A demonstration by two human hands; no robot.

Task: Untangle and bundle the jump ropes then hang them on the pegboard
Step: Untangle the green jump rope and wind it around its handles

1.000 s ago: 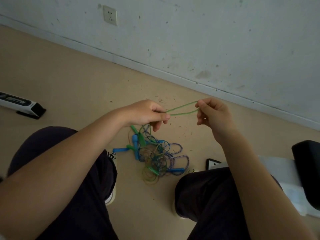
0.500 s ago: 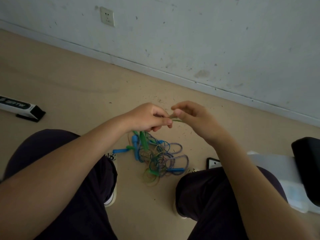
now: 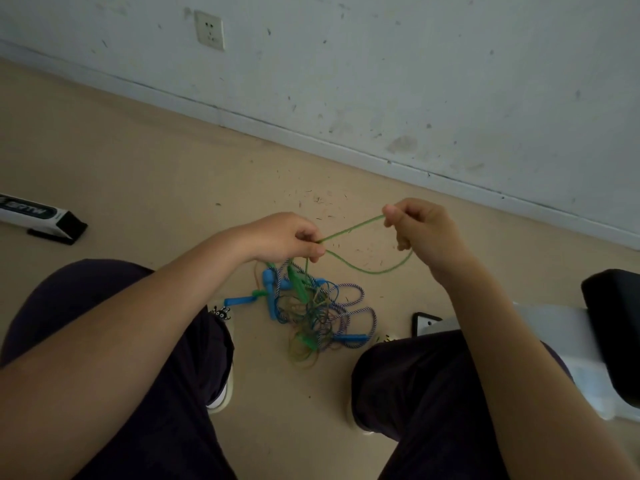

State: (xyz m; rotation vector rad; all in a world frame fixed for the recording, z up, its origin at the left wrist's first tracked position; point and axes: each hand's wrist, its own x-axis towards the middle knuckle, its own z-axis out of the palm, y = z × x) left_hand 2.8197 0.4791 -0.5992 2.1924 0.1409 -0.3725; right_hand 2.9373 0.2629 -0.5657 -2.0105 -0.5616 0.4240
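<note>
With my left hand (image 3: 284,237) and right hand (image 3: 420,226) each pinching the green rope (image 3: 349,230), I should draw it slowly from the tangle (image 3: 311,310) on the floor (image 3: 156,174).

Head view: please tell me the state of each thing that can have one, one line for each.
Left hand: pinches the green rope.
Right hand: pinches the green rope.
Green rope: lifted, one strand taut between the hands, a loop sagging below.
Rope pile: tangled on the floor.
Wall socket: nothing plugged in.
</note>
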